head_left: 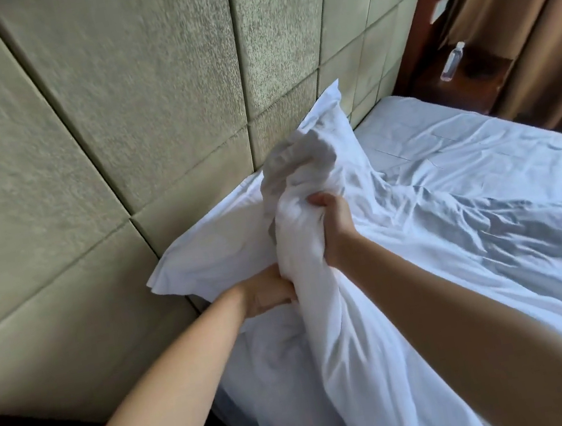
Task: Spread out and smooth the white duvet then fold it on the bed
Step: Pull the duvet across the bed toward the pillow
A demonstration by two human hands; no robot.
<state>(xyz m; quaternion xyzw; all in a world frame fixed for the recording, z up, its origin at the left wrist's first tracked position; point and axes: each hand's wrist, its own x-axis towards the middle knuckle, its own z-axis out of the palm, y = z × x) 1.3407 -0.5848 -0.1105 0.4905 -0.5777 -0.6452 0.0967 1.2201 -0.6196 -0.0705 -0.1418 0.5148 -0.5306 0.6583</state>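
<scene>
While both hands are gripping the bunched duvet [300,247], right hand [337,229] above left hand [267,292], its bulk is trailing rightward across the bed [445,131].

The fingers of the left hand [267,292] are buried in the bunched white duvet [321,280], and those of the right hand [334,226] curl out of sight behind the same bunch. The duvet runs off the frame at four and six o'clock. At one o'clock, the small bottle [452,62] on the dark wooden nightstand [485,79] is too small to read.
</scene>
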